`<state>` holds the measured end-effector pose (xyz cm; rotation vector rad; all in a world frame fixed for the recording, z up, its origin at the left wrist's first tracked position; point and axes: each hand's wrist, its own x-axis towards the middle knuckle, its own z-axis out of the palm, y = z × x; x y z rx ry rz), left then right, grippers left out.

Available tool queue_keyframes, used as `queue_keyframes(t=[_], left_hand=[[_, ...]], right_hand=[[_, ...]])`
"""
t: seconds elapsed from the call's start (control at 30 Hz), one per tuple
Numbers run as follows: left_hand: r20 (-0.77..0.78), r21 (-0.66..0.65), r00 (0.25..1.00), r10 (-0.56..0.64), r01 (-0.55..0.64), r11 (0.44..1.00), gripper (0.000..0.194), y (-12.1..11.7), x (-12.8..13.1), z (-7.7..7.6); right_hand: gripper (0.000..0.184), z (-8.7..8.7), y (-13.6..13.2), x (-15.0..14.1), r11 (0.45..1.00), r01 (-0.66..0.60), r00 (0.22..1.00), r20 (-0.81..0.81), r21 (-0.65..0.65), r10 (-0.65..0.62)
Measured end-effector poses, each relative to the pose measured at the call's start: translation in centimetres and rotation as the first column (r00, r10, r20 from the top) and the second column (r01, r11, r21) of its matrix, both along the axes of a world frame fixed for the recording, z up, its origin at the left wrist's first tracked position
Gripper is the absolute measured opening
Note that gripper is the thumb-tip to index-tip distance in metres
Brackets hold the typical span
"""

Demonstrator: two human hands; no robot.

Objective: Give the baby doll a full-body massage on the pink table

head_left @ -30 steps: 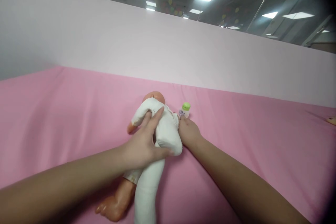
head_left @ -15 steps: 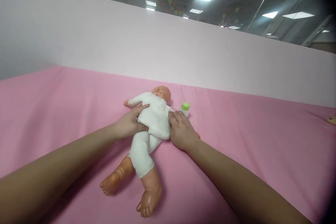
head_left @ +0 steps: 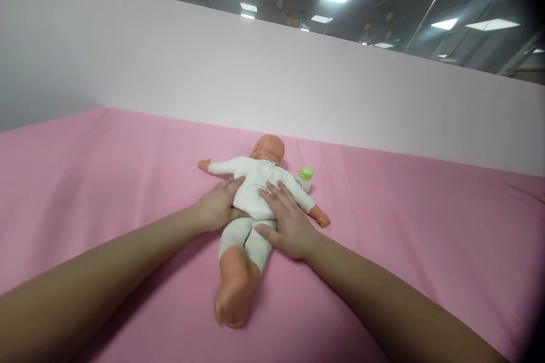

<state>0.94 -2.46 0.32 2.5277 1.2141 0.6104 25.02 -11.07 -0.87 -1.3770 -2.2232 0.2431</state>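
1. Doll (head_left: pixel 258 198) in white clothes lies belly down on the pink sheet (head_left: pixel 404 249), straight ahead of me, its head (head_left: pixel 270 149) pointing away toward the white wall (head_left: pixel 264 74).
2. Farthest left, one doll hand (head_left: pixel 204 165) pokes out of a white sleeve stretched sideways.
3. Nearer me, my left hand (head_left: pixel 217 208) rests against the doll's side, forefinger and thumb parted over the white cloth; the other fingers are partly hidden, so I cannot tell whether I am gripping.
4. Between my forearms, the doll's legs reach toward me, close together, the bare feet (head_left: pixel 232 298) overlapping and blurred.
5. My right hand (head_left: pixel 293 229) lies unclenched on the doll, fingers fanned over its lower back, thumb across the seat of its trousers.
6. Beyond those fingers stands a small bottle with a green cap (head_left: pixel 305 173), its lower part behind the sleeve.
7. Farthest right, the doll's other hand (head_left: pixel 320 216) lies on the sheet near my wrist.
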Motion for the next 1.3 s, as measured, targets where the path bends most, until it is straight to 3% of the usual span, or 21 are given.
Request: queue_keyframes(t=[0.1,0.17,0.33,0.53,0.7,0.87,1.13,1.3], left_hand=[[-0.065,0.033,0.993,0.094,-0.092,0.995,0.107,-0.7,0.0,0.5],[-0.087,0.084,0.987,0.138,-0.131,0.988,0.103,-1.3,-0.1,1.2],[0.035,0.084,0.999,0.001,-0.004,0.996,0.087,-3.2,0.5,1.9],[-0.010,0.209,0.996,-0.091,0.091,0.974,0.082,-2.6,2.0,0.2],[-0.039,0.067,0.996,-0.080,0.082,0.994,0.078,-1.6,2.3,-0.6],[-0.041,0.036,0.998,-0.050,0.052,0.998,0.081,-1.8,2.7,-0.9],[0.043,-0.006,0.997,-0.063,0.064,0.998,0.083,-2.4,3.5,-1.9],[0.121,-0.029,0.991,-0.062,0.066,0.997,0.075,-2.3,3.2,-2.2]], right_hand=[[0.086,0.0,0.0,-0.1,0.999,0.011,1.000,-0.021,-0.040,-0.011],[0.091,0.1,-0.1,-0.3,0.998,0.011,0.999,-0.036,-0.056,-0.013],[0.082,0.0,-0.9,-1.4,0.998,0.044,0.998,-0.041,-0.053,-0.046],[0.097,-0.1,-1.6,-2.0,0.996,-0.019,0.998,-0.054,-0.084,0.015],[0.100,-0.3,-0.8,-1.6,0.993,-0.052,0.996,-0.084,-0.105,0.043],[0.089,-0.3,-0.4,-1.5,0.993,-0.047,0.993,-0.117,-0.112,0.034],[0.102,-0.4,-0.4,-2.1,0.988,-0.016,0.994,-0.111,-0.151,-0.001],[0.128,-0.7,-0.1,-2.0,0.986,-0.016,1.000,0.005,-0.166,0.017]])
